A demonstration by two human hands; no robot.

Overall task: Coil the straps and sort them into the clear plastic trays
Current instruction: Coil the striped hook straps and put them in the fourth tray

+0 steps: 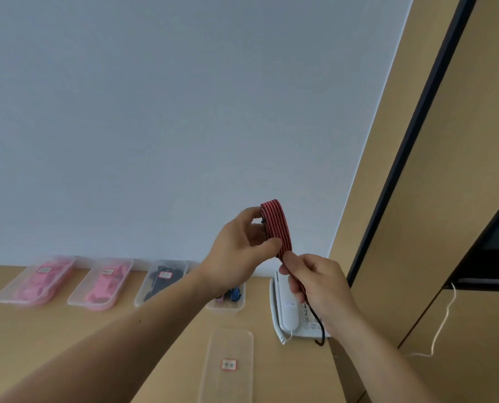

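Nearest the lens, an empty labelled tray lies on the desk at 6 o'clock. Above it, the left hand pinches the partly wound red-and-black strap between thumb and fingers. At 5 o'clock the right hand grips the free tail, whose dark end hangs over a telephone. Four filled trays line the wall from 8 toward 6 o'clock. To wind well, draw the tail taut and flat, stack each turn squarely, and release the pinch only once the end is secured.

red-and-black striped strap, pink straps
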